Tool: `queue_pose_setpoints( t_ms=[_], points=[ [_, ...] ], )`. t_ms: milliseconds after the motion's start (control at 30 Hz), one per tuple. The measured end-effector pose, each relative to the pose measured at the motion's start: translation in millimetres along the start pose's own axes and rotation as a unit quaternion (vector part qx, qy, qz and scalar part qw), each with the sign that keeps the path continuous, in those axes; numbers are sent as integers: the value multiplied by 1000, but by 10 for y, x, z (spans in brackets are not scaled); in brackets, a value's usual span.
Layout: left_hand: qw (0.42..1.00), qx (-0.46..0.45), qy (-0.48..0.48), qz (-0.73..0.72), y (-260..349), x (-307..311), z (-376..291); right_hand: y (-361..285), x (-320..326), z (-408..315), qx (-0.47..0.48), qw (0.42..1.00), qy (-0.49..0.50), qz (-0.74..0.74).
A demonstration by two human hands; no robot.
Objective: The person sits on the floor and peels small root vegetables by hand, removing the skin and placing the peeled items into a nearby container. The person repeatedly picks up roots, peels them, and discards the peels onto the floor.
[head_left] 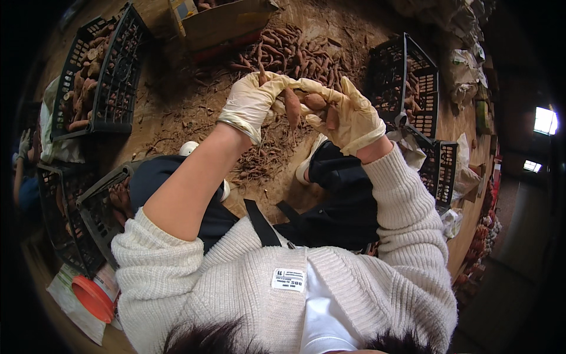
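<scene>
My left hand [250, 101], in a thin cream glove, grips a slender sweet potato [292, 108] whose thin root end points down. Another sweet potato's thin tip [262, 74] pokes up beside that thumb. In the matching glove, my right hand [356, 113] curls around a short, rounded sweet potato [315, 101] and a stubby one [332, 117]. The two hands meet at the fingers, which partly hide what they hold. Just beyond them a heap of small, thin sweet potatoes [305, 53] lies on the floor. Broken roots and trimmings [261, 161] are scattered beneath my hands.
A black plastic crate of sweet potatoes [119, 84] stands at left, and another crate [405, 71] at right. A cardboard box [225, 22] sits beyond the heap. Lower left are more crates [66, 212] and an orange-red plastic lid or basin [92, 298]. Another person's gloved hand [24, 144] shows far left.
</scene>
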State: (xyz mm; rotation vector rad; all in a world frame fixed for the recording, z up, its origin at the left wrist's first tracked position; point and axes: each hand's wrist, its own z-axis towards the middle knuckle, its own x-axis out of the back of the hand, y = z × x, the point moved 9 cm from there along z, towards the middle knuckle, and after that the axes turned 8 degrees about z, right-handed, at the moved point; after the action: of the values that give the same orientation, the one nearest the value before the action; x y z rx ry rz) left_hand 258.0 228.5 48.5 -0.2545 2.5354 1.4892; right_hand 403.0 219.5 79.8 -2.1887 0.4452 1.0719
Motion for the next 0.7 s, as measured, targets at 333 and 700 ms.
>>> queue_pose_setpoints(
  t_ms=[333, 700],
  points=[
    [1000, 4, -17, -8, -23, 5, -27, 13, 113, 52, -17, 999, -33, 21],
    [1000, 18, -14, -4, -38, -4, -48, 25, 142, 92, -33, 997, -54, 44]
  ],
)
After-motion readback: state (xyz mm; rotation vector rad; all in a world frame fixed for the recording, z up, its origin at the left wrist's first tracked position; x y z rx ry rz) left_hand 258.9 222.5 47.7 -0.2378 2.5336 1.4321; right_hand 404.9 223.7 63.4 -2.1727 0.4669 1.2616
